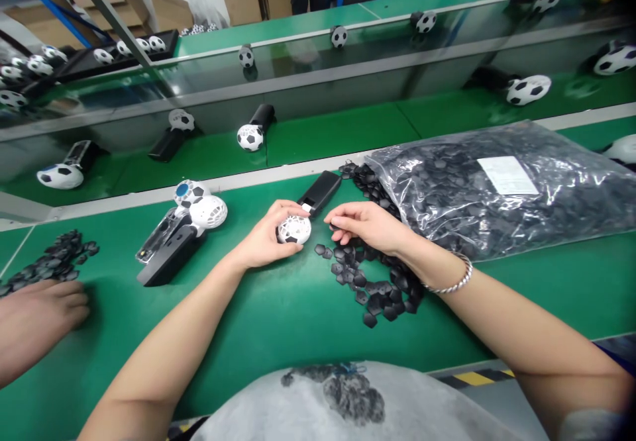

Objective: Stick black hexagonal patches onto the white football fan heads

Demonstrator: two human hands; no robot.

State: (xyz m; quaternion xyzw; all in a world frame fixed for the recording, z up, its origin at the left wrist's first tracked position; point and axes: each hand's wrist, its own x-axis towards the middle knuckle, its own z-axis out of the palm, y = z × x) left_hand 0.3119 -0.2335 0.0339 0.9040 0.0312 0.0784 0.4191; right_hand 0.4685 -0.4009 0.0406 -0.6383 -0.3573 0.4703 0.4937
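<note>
Starting at the far left, a co-worker's hand (47, 315) rests curled beside a heap of dark pieces (57, 259), on the green tabletop (112, 229); I cannot tell whether it grips anything. Next along, a cluster of ball-headed units (209, 212) lies close together, one black body set at a slant. And here is the middle of the action: the left hand (268, 237) is curved round a white ball (297, 230), thumb at the near side, fingers over the far side, holding it just above or on the tabletop, which is hard to say. Judging by eye, it should be light and stiff, smooth enough to slip a little, its thin latticework perhaps the fragile part; the rounded sides look the safest grip, with the black handle (322, 191) angling away behind as a second hold. A handsome thing: white shell, black pentagons, open netlike gaps, a pale neck at the handle. Just right of it, clear of the ball, the right hand (365, 226) has thumb and fingertips pressed together, seemingly pinching a small black piece (332, 227). Below spread loose pentagons (375, 300), and then comes the bulging clear bag (457, 202), packed with more, a white label (507, 175) on top.
</note>
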